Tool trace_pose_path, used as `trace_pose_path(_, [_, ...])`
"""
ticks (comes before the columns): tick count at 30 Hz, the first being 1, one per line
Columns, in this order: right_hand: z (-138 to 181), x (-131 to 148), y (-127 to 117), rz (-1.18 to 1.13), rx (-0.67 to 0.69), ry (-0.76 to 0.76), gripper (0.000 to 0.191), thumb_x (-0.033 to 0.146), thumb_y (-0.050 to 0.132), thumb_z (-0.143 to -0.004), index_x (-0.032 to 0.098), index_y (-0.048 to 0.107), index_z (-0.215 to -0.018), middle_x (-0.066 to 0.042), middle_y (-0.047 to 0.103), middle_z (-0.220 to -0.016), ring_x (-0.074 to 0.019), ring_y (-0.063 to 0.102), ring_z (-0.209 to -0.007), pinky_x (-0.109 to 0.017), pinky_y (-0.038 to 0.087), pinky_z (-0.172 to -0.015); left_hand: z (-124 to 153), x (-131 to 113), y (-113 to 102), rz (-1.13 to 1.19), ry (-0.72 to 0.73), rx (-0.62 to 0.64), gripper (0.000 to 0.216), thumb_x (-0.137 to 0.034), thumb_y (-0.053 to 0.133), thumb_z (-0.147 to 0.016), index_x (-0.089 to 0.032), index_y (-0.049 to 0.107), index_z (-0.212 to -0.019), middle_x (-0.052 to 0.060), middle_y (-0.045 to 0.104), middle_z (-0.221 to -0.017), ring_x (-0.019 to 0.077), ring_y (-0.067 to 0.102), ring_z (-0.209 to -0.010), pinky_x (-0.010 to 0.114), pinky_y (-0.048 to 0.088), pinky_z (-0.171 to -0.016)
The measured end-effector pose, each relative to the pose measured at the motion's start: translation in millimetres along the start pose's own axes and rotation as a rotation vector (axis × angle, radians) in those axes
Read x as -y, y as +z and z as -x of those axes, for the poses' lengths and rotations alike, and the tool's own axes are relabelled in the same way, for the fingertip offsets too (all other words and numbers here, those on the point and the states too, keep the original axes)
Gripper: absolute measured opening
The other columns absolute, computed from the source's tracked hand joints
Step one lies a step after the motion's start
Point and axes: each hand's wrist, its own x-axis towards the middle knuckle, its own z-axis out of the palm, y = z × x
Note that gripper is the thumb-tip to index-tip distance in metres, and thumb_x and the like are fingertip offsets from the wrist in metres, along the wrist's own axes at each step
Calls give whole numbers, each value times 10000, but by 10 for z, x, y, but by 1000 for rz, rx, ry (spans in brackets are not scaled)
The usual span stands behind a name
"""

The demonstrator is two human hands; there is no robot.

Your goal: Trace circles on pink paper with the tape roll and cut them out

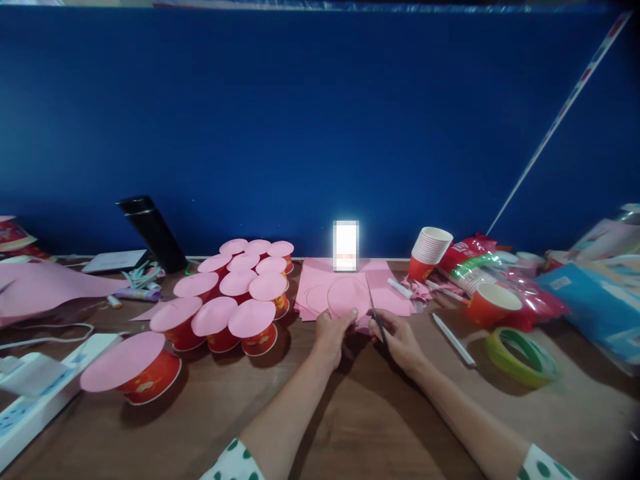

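Paper [349, 293], near the tabletop [380, 423]'s far edge, sits pinched in the left hand [331, 335]; right hand [403, 339] grips scissors [379, 323]: cutting, it seems, and the next snip likely wants steady turning!

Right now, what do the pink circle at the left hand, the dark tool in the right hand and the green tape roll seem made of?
Pink circle: probably matte paper or thin card; it looks flat and without gloss. Dark tool: perhaps metal, given its thin, straight blade; finish unclear. Green tape roll: likely plastic film, slightly translucent-looking, though blurred.
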Motion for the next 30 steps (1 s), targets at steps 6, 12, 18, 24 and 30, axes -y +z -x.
trace_pose_path(6, [-3,2,-8,8,-4,-12,411,431,678,-696,158,636,-1001,17,553,-625,-110,483,-529,-216,406,-476,6,-24,-1,-17,10,15,384,-248,817,-508,-116,558,-759,-5,639,-581,107,599,-494,206,514,-476])
trace_pose_path(12, [-15,28,-8,2,-2,-11,395,411,675,-700,151,639,-995,29,518,-583,-104,458,-511,-212,379,-465,21,-38,7,-15,4,3,396,-258,828,-488,-113,572,-753,-2,637,-582,112,599,-496,214,517,-482])
trace_pose_path(18, [-8,35,-7,13,1,-25,381,391,667,-710,142,638,-997,26,514,-586,-103,449,-515,-212,373,-465,4,-14,-2,-21,13,4,391,-261,822,-503,-120,554,-750,-3,638,-590,108,601,-505,205,515,-478])
trace_pose_path(24, [-1,30,-12,25,-4,-35,382,397,657,-720,143,642,-1005,24,515,-597,-102,449,-521,-212,385,-471,1,-17,-4,-13,3,-5,399,-260,823,-504,-125,540,-751,-10,632,-580,111,604,-505,214,524,-491])
trace_pose_path(30, [1,32,-19,74,-9,-31,390,408,660,-709,145,650,-997,20,528,-594,-114,468,-525,-220,391,-475,13,-37,16,-1,-1,-22,397,-246,824,-502,-129,532,-743,-15,624,-569,104,592,-481,205,517,-473])
